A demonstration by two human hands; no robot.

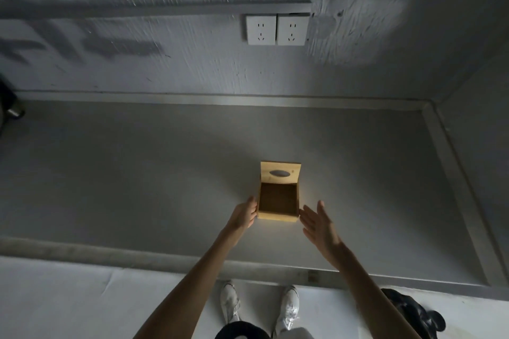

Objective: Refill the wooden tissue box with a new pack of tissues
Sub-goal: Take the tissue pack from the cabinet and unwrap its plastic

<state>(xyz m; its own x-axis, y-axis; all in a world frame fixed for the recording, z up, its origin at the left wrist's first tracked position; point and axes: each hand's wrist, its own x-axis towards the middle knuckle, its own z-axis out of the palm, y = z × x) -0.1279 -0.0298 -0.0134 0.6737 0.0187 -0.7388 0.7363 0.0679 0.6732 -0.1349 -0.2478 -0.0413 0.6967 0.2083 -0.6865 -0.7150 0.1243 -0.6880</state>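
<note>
A wooden tissue box [278, 217] stands on a grey table [137, 173], a little right of the middle. Its lid [280, 172], with an oval slot, is swung up at the far side and the dark inside holds nothing. My left hand [245, 215] touches the box's left wall near the front corner. Just off the front right corner, my right hand [316, 223] is spread flat with its palm turned toward the box, a small gap between them. No pack of tissues is in view.
Two white wall sockets [276, 30] sit on the wall behind the table. A raised rim [446, 151] runs along the table's back and right side. On the floor at lower right lies a dark bag [413, 311]. My white shoes [286, 308] stand at the table's front edge.
</note>
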